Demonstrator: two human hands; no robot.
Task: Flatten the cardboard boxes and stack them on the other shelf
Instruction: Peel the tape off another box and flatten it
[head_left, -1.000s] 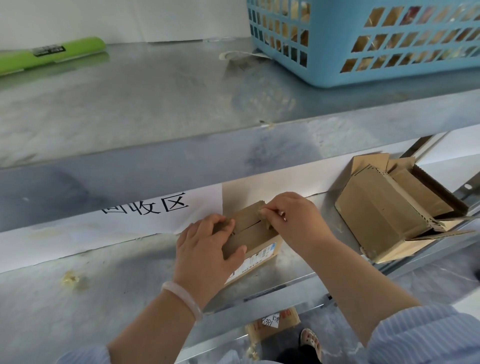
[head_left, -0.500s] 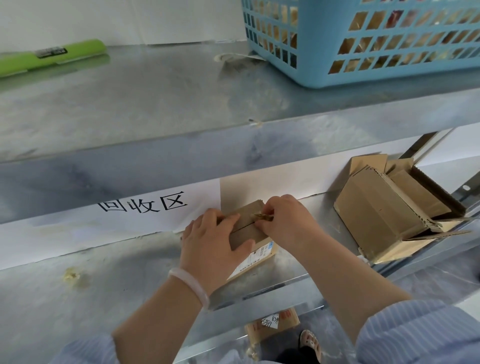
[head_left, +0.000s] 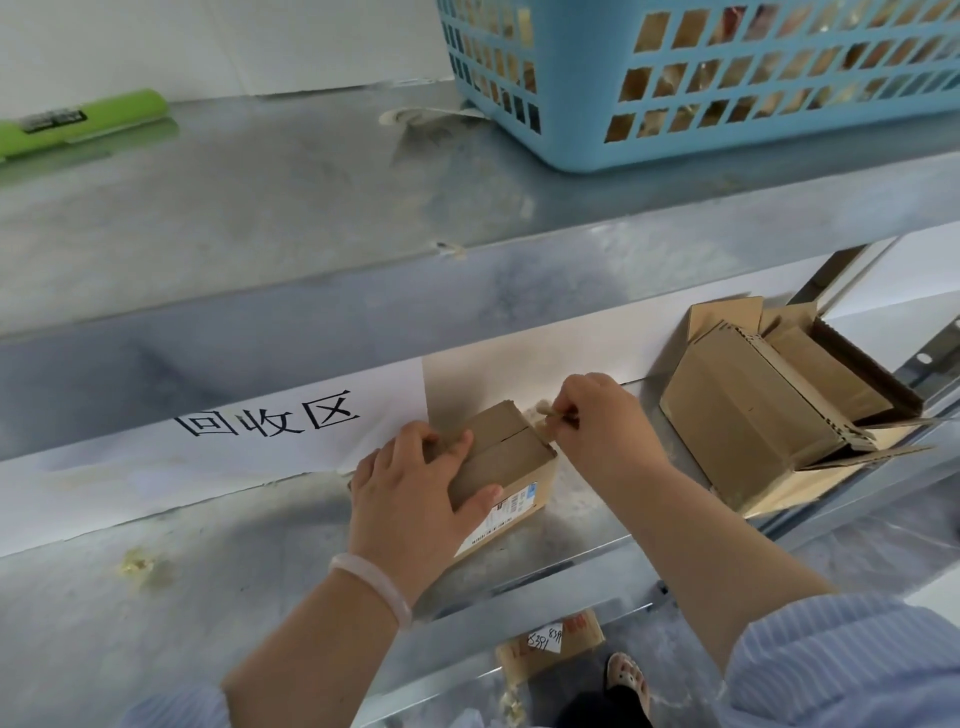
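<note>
Gripping small cardboard box (head_left: 511, 452) on lower shelf (head_left: 208, 597): left hand (head_left: 410, 493), fingers curled over top, thumb on near face; light, stiff, probably folds along centre seam once untaped; right hand (head_left: 597, 421) pinches apparent tape end (head_left: 543, 415) at far corner; plain brown, white front label; larger box (head_left: 748, 415), opened, beyond right.

Lower shelf (head_left: 208, 597) bears a small box (head_left: 514, 457) and an opened box (head_left: 753, 415) (upper shelf (head_left: 260, 208): blue basket (head_left: 571, 135))
</note>
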